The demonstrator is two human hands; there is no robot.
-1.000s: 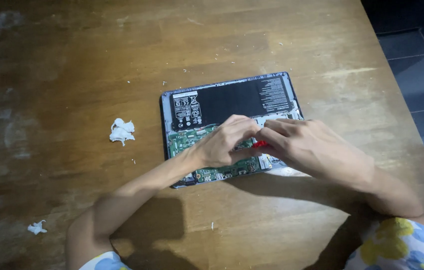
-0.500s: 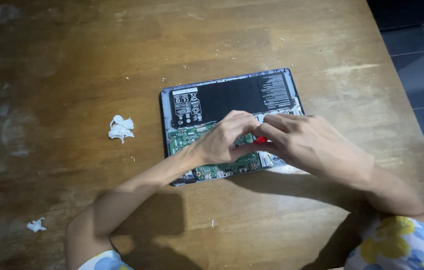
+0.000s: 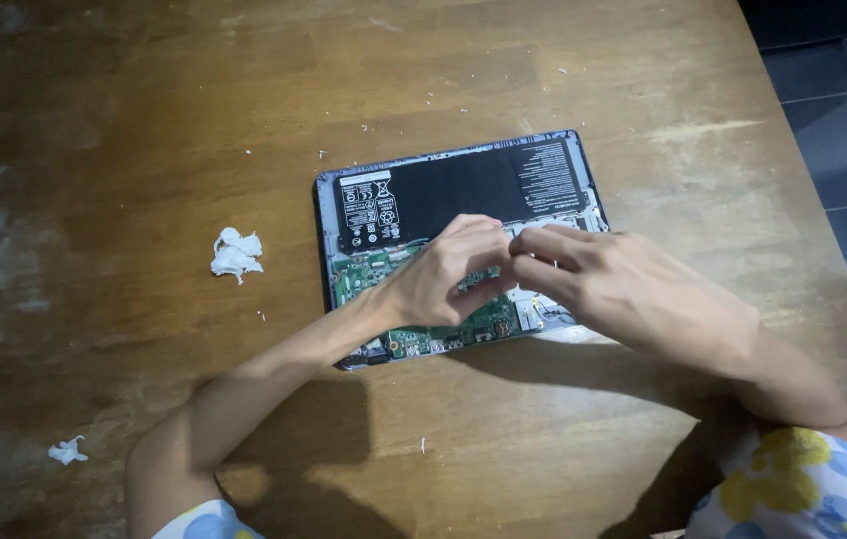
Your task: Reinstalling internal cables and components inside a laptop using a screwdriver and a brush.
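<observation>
Wooden and scuffed, the table (image 3: 144, 150) carries an opened laptop (image 3: 458, 235) lying bottom-up with its cover off, a black battery (image 3: 463, 190) filling the far half and a green circuit board (image 3: 423, 334) the near half. Both hands meet over the middle of the laptop, just on the near side of the battery. The left hand (image 3: 443, 274) is curled, its fingers bent down onto the board; the right hand (image 3: 623, 289) has its fingers drawn together toward the left one, as if pinching something small. What they grip is hidden under the knuckles, so I cannot tell whether either holds a tool or part.

1 crumpled white tissue (image 3: 236, 254) lies left of the laptop, and a smaller scrap (image 3: 67, 451) sits well apart toward the near left.

The risk, as I judge it: a slip of fingertips this close to the battery could nick it or bend a connector, and any tiny screw dropped could vanish among the crumbs on the wood.
</observation>
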